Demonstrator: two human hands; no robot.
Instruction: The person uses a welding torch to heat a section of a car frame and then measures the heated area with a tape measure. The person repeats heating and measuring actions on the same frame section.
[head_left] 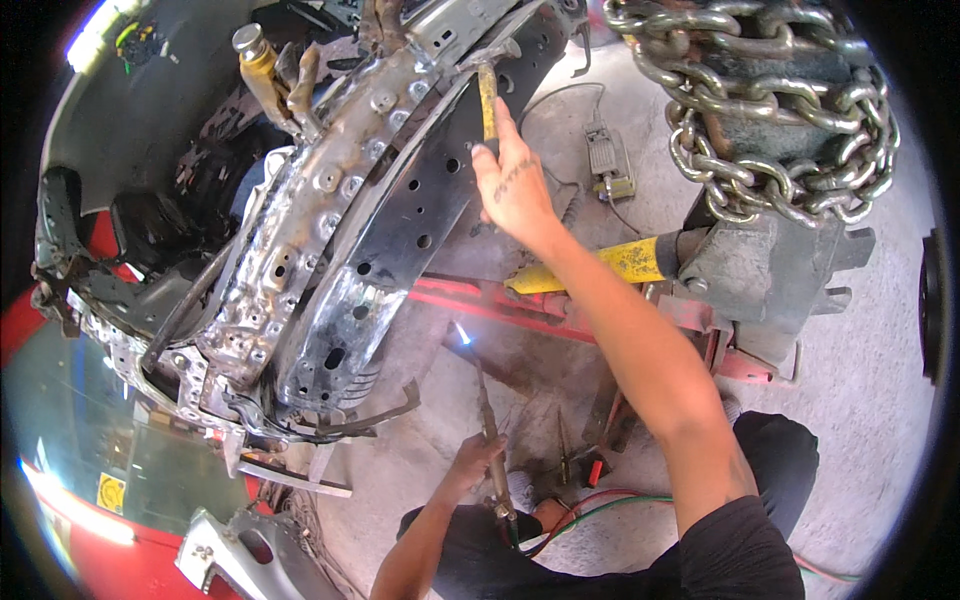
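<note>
two hands at work on a stripped car body. far left, bare dented metal frame rail [300, 230] runs diagonally, lower left to upper right, black perforated panel [420, 200] just beside it. left hand [470, 462] low centre, closed around lit torch [487, 420], long axis near upright, blue flame tip [462, 335] pointing up toward panel's lower end, apart from it. right hand [515, 185] raised higher, fingers wrapped on yellowish tool handle [488, 100], upright, its top touching panel's upper edge. heavy chain [770, 110] hangs upper right. no containers visible.
</note>
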